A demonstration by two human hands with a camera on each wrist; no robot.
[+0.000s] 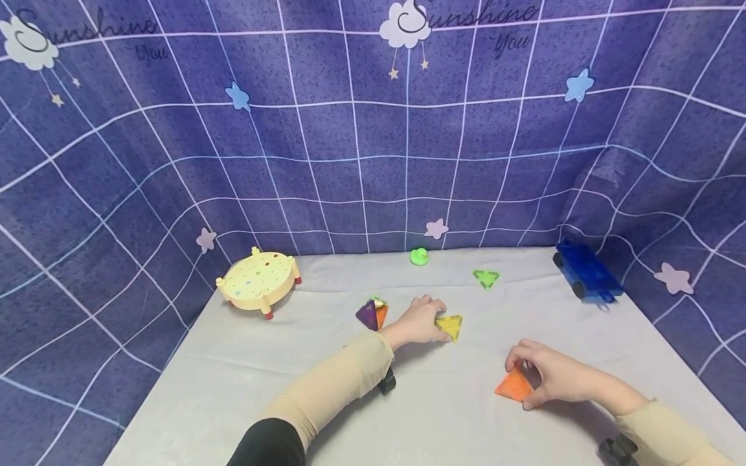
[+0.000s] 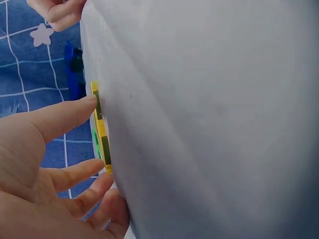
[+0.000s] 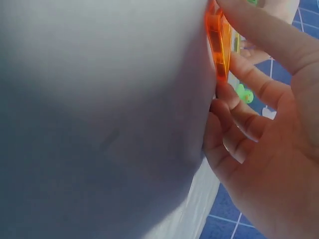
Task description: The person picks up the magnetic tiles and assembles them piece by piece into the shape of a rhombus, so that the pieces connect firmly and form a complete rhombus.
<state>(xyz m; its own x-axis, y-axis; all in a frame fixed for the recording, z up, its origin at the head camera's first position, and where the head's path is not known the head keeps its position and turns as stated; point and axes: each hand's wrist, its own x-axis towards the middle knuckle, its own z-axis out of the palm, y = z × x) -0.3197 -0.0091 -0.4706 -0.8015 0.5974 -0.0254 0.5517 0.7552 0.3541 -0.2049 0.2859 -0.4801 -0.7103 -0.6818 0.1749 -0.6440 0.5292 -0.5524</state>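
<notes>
Yellow triangle (image 1: pixel 452 327) near the centre of the table (image 1: pixel 443 414): the left hand (image 1: pixel 418 321) is pinching it by its edges, thumb and fingers moderately spread. The right hand (image 1: pixel 556 373) is likewise pinching an orange triangle (image 1: pixel 513 386), nearer the right edge. Both are looking light, stiff, slippery; rims are likely offering the surest hold. A green duck (image 1: pixel 419 257) is sitting by the back edge.

Pale tabletop (image 1: pixel 443 421) | cream disc (image 1: pixel 260 279) | tile cluster (image 1: pixel 367 316) | duck (image 1: pixel 418 257) | green triangle (image 1: pixel 486 279) | blue car (image 1: pixel 588 270)
</notes>
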